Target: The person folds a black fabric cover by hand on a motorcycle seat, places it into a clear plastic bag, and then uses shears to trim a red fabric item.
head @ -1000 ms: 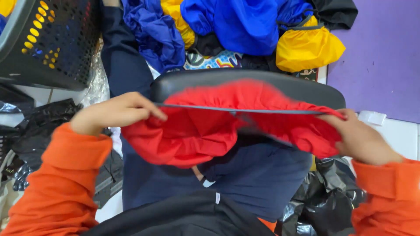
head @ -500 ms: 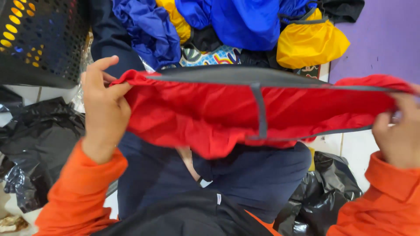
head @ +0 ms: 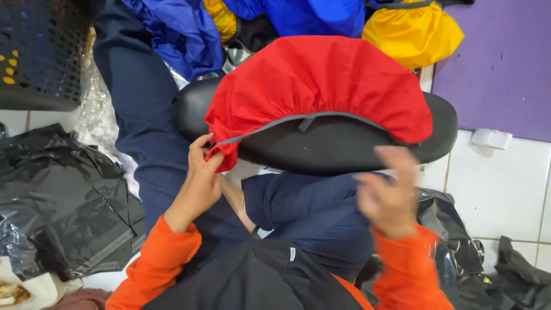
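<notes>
A red cover (head: 318, 86) with a grey stretchy edge sits pulled over the top of a black seat (head: 327, 146), and the seat rests across my legs in dark blue pants (head: 310, 212). My left hand (head: 201, 181) pinches the bottom left corner of the red cover between my thumb and fingers, right at the edge of the seat. My right hand (head: 387, 192) is up in the air just under the right side of the seat. It looks blurry, its fingers are curled loose, and it holds nothing. My sleeves are orange. Behind the seat lies a heap of more covers: a yellow one (head: 413, 28) and blue ones (head: 321, 17). A black basket (head: 40, 57) with holes stands at the top left. Crinkly black plastic bags (head: 63, 201) lie on the white tiled floor (head: 499, 189) beside me, and a purple mat (head: 499, 63) is at the top right.
</notes>
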